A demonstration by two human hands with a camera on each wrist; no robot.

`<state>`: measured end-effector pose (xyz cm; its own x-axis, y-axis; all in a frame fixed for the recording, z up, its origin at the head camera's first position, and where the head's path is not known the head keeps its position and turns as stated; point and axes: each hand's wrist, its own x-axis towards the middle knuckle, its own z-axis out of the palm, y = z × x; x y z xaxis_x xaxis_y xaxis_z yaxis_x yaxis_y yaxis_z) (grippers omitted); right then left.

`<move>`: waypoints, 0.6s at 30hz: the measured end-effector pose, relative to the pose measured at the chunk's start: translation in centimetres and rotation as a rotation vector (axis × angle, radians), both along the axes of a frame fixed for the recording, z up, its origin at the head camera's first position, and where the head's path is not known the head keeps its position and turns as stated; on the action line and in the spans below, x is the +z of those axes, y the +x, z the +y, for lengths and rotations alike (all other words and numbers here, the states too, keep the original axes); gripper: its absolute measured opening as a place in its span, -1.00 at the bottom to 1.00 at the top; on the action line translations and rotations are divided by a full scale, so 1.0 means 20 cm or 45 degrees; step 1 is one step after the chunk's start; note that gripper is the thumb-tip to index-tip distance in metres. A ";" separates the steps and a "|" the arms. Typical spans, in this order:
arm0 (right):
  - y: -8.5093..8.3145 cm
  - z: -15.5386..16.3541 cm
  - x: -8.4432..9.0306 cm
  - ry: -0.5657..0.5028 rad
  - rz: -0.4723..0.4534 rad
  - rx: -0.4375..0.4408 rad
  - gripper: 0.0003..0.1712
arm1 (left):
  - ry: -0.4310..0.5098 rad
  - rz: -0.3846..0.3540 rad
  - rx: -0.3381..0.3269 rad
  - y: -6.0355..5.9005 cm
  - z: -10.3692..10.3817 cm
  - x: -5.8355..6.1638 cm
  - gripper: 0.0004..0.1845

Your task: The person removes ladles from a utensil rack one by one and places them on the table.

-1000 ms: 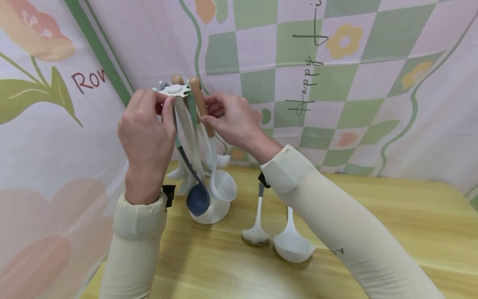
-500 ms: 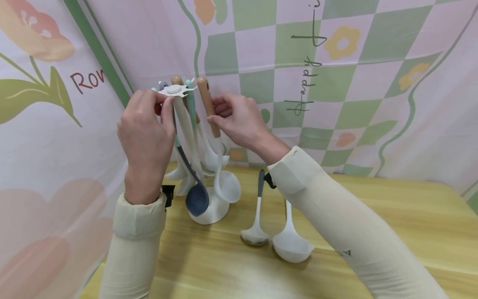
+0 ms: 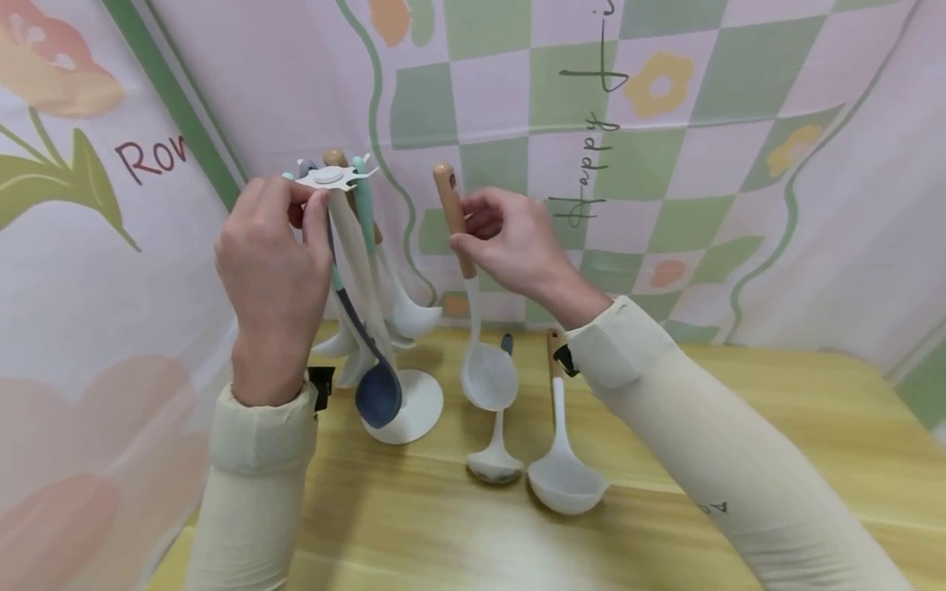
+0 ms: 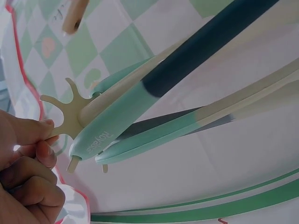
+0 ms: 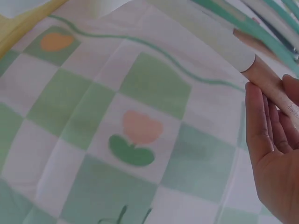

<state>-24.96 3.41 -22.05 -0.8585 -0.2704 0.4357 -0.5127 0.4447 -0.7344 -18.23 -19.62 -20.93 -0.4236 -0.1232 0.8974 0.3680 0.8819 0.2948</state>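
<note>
Yellow wooden table [image 3: 776,410], checked backdrop | right hand [image 3: 517,246] pinches wooden-handled ladle [image 3: 473,312], axis near-vertical, right of rack [image 3: 332,176] | left hand [image 3: 269,271] pinches rack top.

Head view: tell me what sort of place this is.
Probably a staged tabletop set, not a real kitchen: a printed checkered cloth backdrop hangs behind a wooden table, where ladles hang on a white utensil stand.

Head view downward, wrist views close-up
</note>
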 end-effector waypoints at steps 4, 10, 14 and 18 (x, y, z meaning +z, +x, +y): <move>-0.01 0.08 -0.03 0.032 -0.009 -0.076 -0.66 | -0.023 0.012 0.007 0.00 -0.01 0.00 -0.57; -0.04 0.22 -0.08 0.138 -0.074 -0.211 -0.70 | 0.041 0.007 0.003 0.01 0.00 0.01 -0.61; -0.06 0.34 -0.10 0.257 -0.161 -0.280 -0.66 | 0.067 -0.005 -0.011 0.02 0.01 0.01 -0.62; -0.07 0.46 -0.14 0.379 -0.217 -0.334 -0.65 | 0.078 -0.021 -0.019 0.02 0.02 0.01 -0.60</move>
<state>-26.45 12.68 -24.85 -0.9679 -0.1257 0.2175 -0.2363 0.7493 -0.6186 -17.90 -19.21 -20.76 -0.4403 -0.1713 0.8814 0.3756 0.8564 0.3541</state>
